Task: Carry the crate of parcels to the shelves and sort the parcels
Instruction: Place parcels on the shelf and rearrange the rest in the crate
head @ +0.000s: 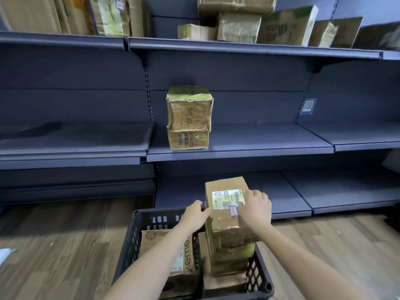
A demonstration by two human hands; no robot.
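A dark plastic crate (134, 237) stands on the wooden floor in front of the blue shelves. It holds several cardboard parcels. A tall brown parcel (225, 221) with a white label sticks up above the crate's far right side. My left hand (195, 215) holds its left edge and my right hand (256, 205) grips its right top corner. A flat parcel (155, 241) with printed letters lies in the crate under my left forearm. Two taped parcels (188, 120) sit stacked on the middle shelf (259, 148).
The top shelf (238, 47) carries several cardboard boxes. The lowest shelf (287, 200) lies right behind the crate. A small blue tag (308, 106) hangs on the back panel at right. A pale scrap (5, 254) lies on the floor at far left.
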